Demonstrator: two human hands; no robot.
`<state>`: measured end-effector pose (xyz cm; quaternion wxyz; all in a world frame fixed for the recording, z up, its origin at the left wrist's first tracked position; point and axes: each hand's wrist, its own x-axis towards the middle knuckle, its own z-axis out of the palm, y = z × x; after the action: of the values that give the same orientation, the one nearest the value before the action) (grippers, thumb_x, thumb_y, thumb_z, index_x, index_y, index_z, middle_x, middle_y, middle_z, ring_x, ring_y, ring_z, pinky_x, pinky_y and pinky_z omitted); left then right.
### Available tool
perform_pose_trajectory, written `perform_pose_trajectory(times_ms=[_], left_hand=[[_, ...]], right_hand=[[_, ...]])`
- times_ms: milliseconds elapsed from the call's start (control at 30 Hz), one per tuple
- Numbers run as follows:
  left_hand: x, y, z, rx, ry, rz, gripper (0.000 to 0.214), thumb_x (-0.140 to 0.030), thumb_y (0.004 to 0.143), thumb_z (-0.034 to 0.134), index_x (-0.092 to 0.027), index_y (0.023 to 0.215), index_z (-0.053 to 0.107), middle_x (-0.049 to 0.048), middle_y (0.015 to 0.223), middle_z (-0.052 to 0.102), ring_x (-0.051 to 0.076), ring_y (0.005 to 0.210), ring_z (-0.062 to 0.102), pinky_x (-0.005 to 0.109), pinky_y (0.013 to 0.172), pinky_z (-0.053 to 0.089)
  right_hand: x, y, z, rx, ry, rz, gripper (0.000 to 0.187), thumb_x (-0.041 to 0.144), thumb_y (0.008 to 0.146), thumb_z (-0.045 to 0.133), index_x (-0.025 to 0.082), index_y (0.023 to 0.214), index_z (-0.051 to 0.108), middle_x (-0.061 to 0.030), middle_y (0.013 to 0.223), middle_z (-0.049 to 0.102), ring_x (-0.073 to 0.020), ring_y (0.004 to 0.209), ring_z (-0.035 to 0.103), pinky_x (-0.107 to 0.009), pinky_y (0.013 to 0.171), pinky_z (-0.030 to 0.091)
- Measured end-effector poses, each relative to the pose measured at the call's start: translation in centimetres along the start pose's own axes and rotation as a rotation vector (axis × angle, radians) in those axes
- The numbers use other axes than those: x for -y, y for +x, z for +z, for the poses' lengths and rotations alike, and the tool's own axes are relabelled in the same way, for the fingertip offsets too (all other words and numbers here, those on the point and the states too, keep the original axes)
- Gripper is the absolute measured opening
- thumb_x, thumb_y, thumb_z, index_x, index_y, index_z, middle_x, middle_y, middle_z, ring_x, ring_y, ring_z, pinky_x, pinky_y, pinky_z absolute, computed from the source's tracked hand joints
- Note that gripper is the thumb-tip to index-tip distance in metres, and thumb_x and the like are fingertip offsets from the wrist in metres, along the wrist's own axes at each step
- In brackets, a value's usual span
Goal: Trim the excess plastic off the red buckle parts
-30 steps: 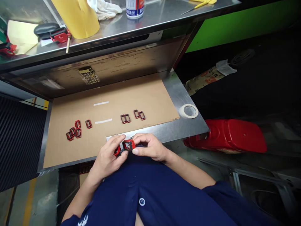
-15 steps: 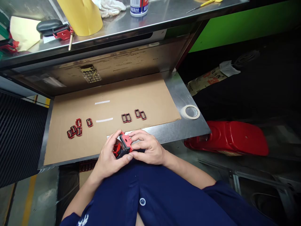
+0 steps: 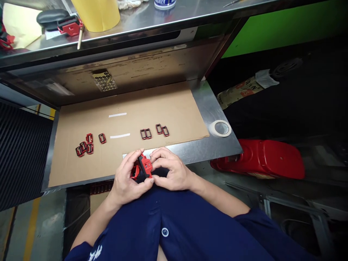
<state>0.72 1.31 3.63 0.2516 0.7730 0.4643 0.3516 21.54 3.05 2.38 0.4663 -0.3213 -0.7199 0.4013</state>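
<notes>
Both hands are meeting at the near edge of the table (image 3: 217, 146), just above the lap. The left hand (image 3: 125, 179) and right hand (image 3: 172, 172) are both closing on one red piece (image 3: 145, 166), pinching it btwn thumbs & fingertips; neither is hanging open. The piece is sitting dead centre btwn them. The left hand is cupping it from approx 8 o'clock and the right hand is pressing in from 3 o'clock, both equally near. Going by the black bar on it, its long axis is running approx 11 to 5 o'clock, and it's being held clear of the table. It's looking like hard moulded plastic, red w/ a black part, blocky & a bit glossy. Finer detail is too small to tell.

Matte brown cardboard (image 3: 163, 108) is covering most of the steel table. Paired frames (image 3: 145, 133), small, rectangular, red-edged, are lying flat at 12 o'clock from the hands. A heap of frames (image 3: 83, 147) is sitting at 10 o'clock w/ one loose frame (image 3: 100, 138) beside it. White strips (image 3: 120, 136) are lying btwn the two groups. A tape roll (image 3: 212, 129) is resting on bare steel at 2 o'clock.
</notes>
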Motion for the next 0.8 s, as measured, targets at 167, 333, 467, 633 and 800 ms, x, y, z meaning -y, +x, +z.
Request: perform_pose_trajectory(times_ms=[167, 333, 467, 633, 800], left_hand=[[-0.1, 0.0, -0.1, -0.025, 0.069, 0.073, 0.079, -0.029, 0.078, 0.077, -0.023, 0.150, 0.043, 0.0138, 0.136, 0.066, 0.028, 0.121, 0.066, 0.041, 0.100, 0.059], [-0.4, 0.3, 0.0, 0.000, 0.087, 0.147, 0.080, -0.026, 0.078, 0.077, -0.021, 0.151, 0.042, 0.0145, 0.134, 0.067, 0.028, 0.120, 0.068, 0.041, 0.098, 0.061], [-0.4, 0.3, 0.0, 0.028, 0.086, 0.150, 0.080, -0.026, 0.077, 0.076, -0.021, 0.150, 0.043, 0.0145, 0.133, 0.069, 0.028, 0.116, 0.071, 0.041, 0.097, 0.062], [-0.3, 0.2, -0.1, 0.041, 0.026, 0.136, 0.084, -0.022, 0.072, 0.076, -0.020, 0.150, 0.045, 0.0144, 0.132, 0.069, 0.028, 0.114, 0.072, 0.039, 0.096, 0.062], [-0.1, -0.1, -0.1, 0.066, -0.001, 0.099, 0.084, -0.025, 0.071, 0.078, -0.020, 0.149, 0.048, 0.0147, 0.130, 0.070, 0.028, 0.111, 0.073, 0.039, 0.096, 0.062]], right_hand=[[0.6, 0.3, -0.8, 0.190, 0.411, 0.415, 0.024, 0.037, 0.082, 0.074, 0.017, 0.094, 0.072, -0.0027, 0.083, 0.066, -0.0144, 0.071, 0.060, -0.029, 0.067, 0.050], [0.6, 0.7, -0.1, 0.213, 0.586, 0.643, 0.038, 0.049, 0.083, 0.076, 0.015, 0.074, 0.063, 0.0029, 0.066, 0.057, -0.0088, 0.060, 0.048, -0.023, 0.059, 0.040], [0.4, 0.5, -0.4, 0.248, 0.658, 0.662, 0.036, 0.042, 0.079, 0.082, 0.015, 0.072, 0.060, 0.0049, 0.065, 0.055, -0.0076, 0.059, 0.046, -0.022, 0.058, 0.039], [-0.3, -0.1, -1.3, 0.308, 0.831, 0.611, 0.028, 0.035, 0.080, 0.081, 0.014, 0.095, 0.070, -0.0010, 0.081, 0.069, -0.0110, 0.071, 0.061, -0.027, 0.072, 0.050], [-0.6, -0.2, -1.2, 0.209, 0.863, 0.640, 0.023, 0.029, 0.082, 0.076, 0.014, 0.099, 0.071, -0.0001, 0.078, 0.070, -0.0110, 0.071, 0.063, -0.028, 0.075, 0.050]])
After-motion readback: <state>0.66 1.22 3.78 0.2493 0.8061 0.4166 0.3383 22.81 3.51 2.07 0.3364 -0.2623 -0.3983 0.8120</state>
